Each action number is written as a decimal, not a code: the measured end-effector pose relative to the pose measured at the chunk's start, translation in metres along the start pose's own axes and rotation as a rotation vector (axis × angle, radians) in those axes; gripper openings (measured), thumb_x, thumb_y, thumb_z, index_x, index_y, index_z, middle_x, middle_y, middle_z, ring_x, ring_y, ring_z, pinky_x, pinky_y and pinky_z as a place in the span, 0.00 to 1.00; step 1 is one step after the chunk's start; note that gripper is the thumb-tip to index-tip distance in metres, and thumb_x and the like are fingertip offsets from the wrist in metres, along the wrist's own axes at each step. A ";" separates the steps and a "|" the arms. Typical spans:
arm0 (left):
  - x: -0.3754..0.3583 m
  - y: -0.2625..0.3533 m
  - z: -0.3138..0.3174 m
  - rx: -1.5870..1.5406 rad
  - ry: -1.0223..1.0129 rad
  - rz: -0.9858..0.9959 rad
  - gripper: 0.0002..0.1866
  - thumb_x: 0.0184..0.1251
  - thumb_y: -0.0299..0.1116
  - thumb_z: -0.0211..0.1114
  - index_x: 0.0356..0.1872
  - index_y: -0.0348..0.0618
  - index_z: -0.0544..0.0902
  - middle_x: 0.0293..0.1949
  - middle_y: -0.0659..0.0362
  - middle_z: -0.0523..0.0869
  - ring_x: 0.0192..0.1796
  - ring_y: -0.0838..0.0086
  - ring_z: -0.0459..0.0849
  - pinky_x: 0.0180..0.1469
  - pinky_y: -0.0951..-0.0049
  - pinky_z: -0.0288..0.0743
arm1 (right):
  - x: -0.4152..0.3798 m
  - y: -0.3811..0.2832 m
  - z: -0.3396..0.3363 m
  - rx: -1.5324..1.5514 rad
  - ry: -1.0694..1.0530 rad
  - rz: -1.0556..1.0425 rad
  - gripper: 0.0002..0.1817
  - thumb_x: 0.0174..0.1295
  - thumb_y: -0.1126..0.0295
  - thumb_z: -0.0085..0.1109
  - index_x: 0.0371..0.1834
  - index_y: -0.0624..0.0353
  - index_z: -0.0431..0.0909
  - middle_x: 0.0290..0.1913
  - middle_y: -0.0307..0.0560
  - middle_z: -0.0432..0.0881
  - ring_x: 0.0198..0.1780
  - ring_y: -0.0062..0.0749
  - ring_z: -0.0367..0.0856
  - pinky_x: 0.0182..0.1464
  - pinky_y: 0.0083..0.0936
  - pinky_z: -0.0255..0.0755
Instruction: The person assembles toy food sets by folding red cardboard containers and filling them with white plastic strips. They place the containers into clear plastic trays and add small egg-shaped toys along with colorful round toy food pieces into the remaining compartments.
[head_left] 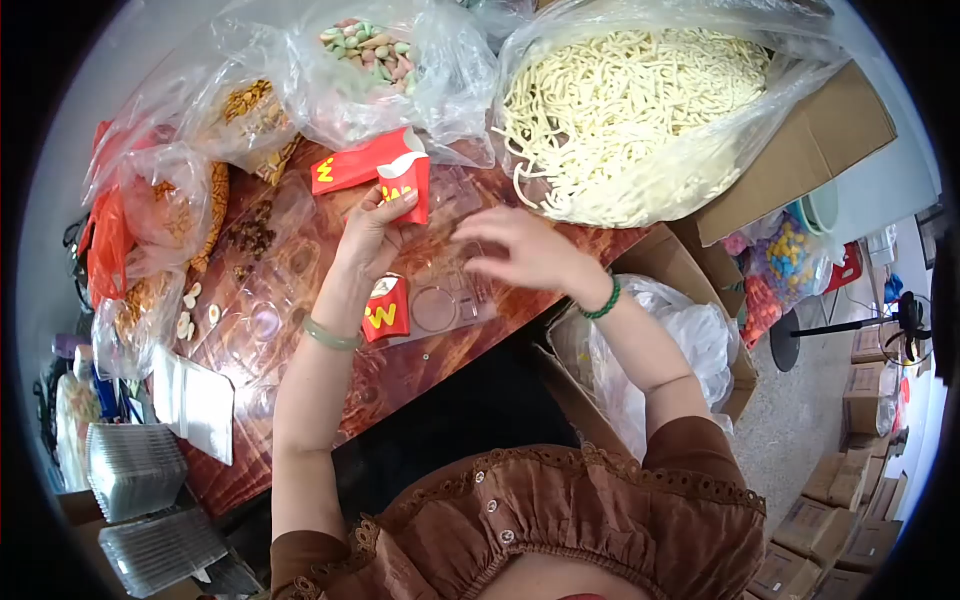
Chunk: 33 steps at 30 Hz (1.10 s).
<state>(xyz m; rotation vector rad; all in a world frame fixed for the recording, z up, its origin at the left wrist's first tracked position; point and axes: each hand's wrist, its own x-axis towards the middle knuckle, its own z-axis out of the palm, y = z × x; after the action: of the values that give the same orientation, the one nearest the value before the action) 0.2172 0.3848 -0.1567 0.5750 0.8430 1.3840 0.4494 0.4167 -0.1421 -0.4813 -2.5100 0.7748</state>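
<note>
Toward ten o'clock in the head view, the left hand [374, 232] pinches a red fry carton [414, 203] above the desk [250, 395]; at four o'clock from it, the right hand [525, 250] hovers, fingers loosely spread.

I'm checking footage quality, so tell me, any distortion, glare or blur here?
Head view: fisheye distortion, black corners, cardboard boxes tilting at the right; head view: bright highlights on the clear candy bag; head view: right hand slightly blurred, left hand sharper.

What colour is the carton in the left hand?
The carton is mostly red, with yellow and white; see head view.
</note>
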 end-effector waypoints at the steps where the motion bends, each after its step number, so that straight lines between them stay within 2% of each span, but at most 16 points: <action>1: 0.000 0.000 0.002 -0.026 -0.006 -0.028 0.18 0.62 0.25 0.63 0.53 0.39 0.73 0.47 0.57 0.81 0.47 0.69 0.83 0.50 0.65 0.81 | 0.002 0.005 -0.023 -0.058 0.076 0.165 0.17 0.57 0.63 0.63 0.48 0.56 0.80 0.42 0.46 0.83 0.44 0.36 0.81 0.49 0.29 0.72; 2: 0.004 -0.003 0.003 0.009 0.013 -0.057 0.17 0.63 0.26 0.63 0.53 0.40 0.73 0.48 0.56 0.81 0.47 0.69 0.83 0.52 0.61 0.81 | 0.006 0.017 -0.040 0.053 0.158 0.396 0.14 0.58 0.64 0.62 0.45 0.58 0.81 0.35 0.46 0.84 0.36 0.36 0.82 0.43 0.30 0.74; 3: 0.005 -0.005 0.007 0.011 0.008 -0.060 0.17 0.63 0.26 0.63 0.53 0.40 0.73 0.48 0.56 0.81 0.47 0.69 0.83 0.52 0.61 0.81 | 0.007 0.036 -0.053 0.029 0.274 0.438 0.11 0.58 0.65 0.60 0.38 0.60 0.82 0.35 0.52 0.84 0.35 0.41 0.83 0.42 0.33 0.75; 5: 0.008 -0.009 0.020 -0.021 -0.071 -0.084 0.17 0.64 0.25 0.62 0.53 0.40 0.73 0.47 0.57 0.81 0.47 0.69 0.83 0.53 0.62 0.80 | 0.009 0.101 -0.070 -0.332 0.212 0.454 0.12 0.57 0.63 0.61 0.38 0.60 0.82 0.38 0.54 0.83 0.36 0.43 0.82 0.42 0.34 0.75; 7: 0.016 -0.016 0.028 -0.036 -0.099 -0.089 0.17 0.64 0.24 0.62 0.53 0.39 0.72 0.47 0.57 0.81 0.48 0.70 0.82 0.54 0.65 0.79 | 0.025 0.124 -0.075 -0.274 0.134 0.645 0.16 0.55 0.59 0.63 0.38 0.62 0.83 0.39 0.56 0.83 0.41 0.46 0.82 0.44 0.34 0.74; 10: 0.022 -0.021 0.038 0.008 -0.113 -0.112 0.19 0.63 0.24 0.63 0.54 0.40 0.72 0.48 0.57 0.81 0.48 0.70 0.82 0.52 0.67 0.79 | 0.042 0.134 -0.059 -0.480 0.250 0.576 0.22 0.49 0.54 0.67 0.33 0.65 0.81 0.36 0.59 0.82 0.43 0.50 0.81 0.47 0.37 0.74; 11: 0.022 -0.022 0.040 0.009 -0.115 -0.109 0.19 0.63 0.24 0.63 0.54 0.40 0.72 0.48 0.57 0.81 0.48 0.70 0.82 0.52 0.67 0.79 | 0.049 0.136 -0.061 -0.578 0.082 0.730 0.21 0.47 0.58 0.69 0.40 0.61 0.81 0.43 0.58 0.82 0.46 0.47 0.81 0.49 0.32 0.74; 14: 0.013 -0.015 0.047 -0.031 -0.095 -0.110 0.18 0.61 0.22 0.64 0.53 0.41 0.73 0.47 0.57 0.82 0.47 0.70 0.83 0.47 0.68 0.81 | 0.051 0.165 -0.081 -0.441 -0.035 0.782 0.16 0.43 0.70 0.68 0.38 0.60 0.82 0.38 0.55 0.83 0.42 0.42 0.82 0.45 0.30 0.75; 19: 0.024 -0.019 0.046 0.025 -0.092 -0.136 0.20 0.61 0.22 0.64 0.55 0.41 0.72 0.49 0.57 0.81 0.48 0.71 0.82 0.49 0.67 0.81 | 0.047 0.146 -0.120 -0.618 -0.180 0.837 0.21 0.42 0.67 0.70 0.43 0.61 0.80 0.34 0.54 0.84 0.35 0.41 0.84 0.39 0.30 0.76; 22: 0.029 -0.028 0.059 0.038 -0.124 -0.170 0.20 0.61 0.22 0.64 0.55 0.39 0.72 0.49 0.57 0.81 0.48 0.71 0.82 0.48 0.69 0.81 | 0.041 0.154 -0.102 -0.704 -0.413 0.780 0.28 0.42 0.66 0.69 0.50 0.62 0.77 0.44 0.59 0.81 0.46 0.44 0.81 0.47 0.31 0.75; 24: 0.030 -0.032 0.063 0.024 -0.142 -0.216 0.21 0.60 0.22 0.64 0.55 0.39 0.72 0.49 0.57 0.80 0.49 0.71 0.81 0.49 0.70 0.80 | 0.037 0.163 -0.103 -0.693 -0.354 0.696 0.26 0.41 0.68 0.67 0.47 0.64 0.78 0.46 0.61 0.80 0.50 0.46 0.79 0.51 0.32 0.73; 27: 0.033 -0.033 0.065 0.062 -0.140 -0.217 0.21 0.60 0.22 0.64 0.55 0.39 0.72 0.49 0.58 0.80 0.49 0.71 0.81 0.50 0.70 0.80 | 0.043 0.160 -0.119 -0.597 -0.095 0.623 0.19 0.42 0.67 0.66 0.39 0.64 0.81 0.40 0.60 0.82 0.44 0.49 0.81 0.48 0.33 0.74; 29: 0.036 -0.035 0.066 0.059 -0.152 -0.223 0.21 0.61 0.22 0.64 0.55 0.39 0.72 0.49 0.58 0.80 0.49 0.72 0.81 0.50 0.70 0.80 | 0.058 0.158 -0.124 -0.611 -0.111 0.697 0.20 0.42 0.65 0.67 0.38 0.65 0.81 0.35 0.60 0.83 0.40 0.49 0.82 0.45 0.33 0.75; 30: 0.037 -0.036 0.067 0.057 -0.162 -0.224 0.21 0.61 0.22 0.64 0.55 0.39 0.72 0.49 0.58 0.80 0.49 0.72 0.81 0.50 0.70 0.80 | 0.062 0.162 -0.121 -0.549 -0.080 0.732 0.21 0.45 0.64 0.66 0.40 0.67 0.80 0.30 0.56 0.83 0.31 0.41 0.83 0.36 0.31 0.76; 31: 0.038 -0.038 0.067 0.056 -0.164 -0.225 0.21 0.61 0.22 0.64 0.55 0.39 0.72 0.49 0.58 0.80 0.49 0.72 0.81 0.50 0.70 0.80 | 0.063 0.165 -0.118 -0.551 -0.080 0.733 0.21 0.45 0.64 0.66 0.40 0.67 0.80 0.30 0.56 0.83 0.31 0.41 0.83 0.36 0.31 0.76; 33: 0.039 -0.041 0.069 0.071 -0.162 -0.232 0.22 0.61 0.21 0.63 0.57 0.37 0.71 0.50 0.57 0.80 0.50 0.71 0.81 0.51 0.70 0.79 | 0.068 0.165 -0.114 -0.105 0.053 0.856 0.21 0.46 0.65 0.67 0.42 0.68 0.79 0.27 0.52 0.82 0.23 0.29 0.80 0.27 0.26 0.74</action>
<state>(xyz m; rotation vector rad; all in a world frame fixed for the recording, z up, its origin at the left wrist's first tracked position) 0.2960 0.4265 -0.1544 0.6145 0.8029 1.0853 0.4842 0.6254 -0.1353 -1.6393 -2.2510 0.8878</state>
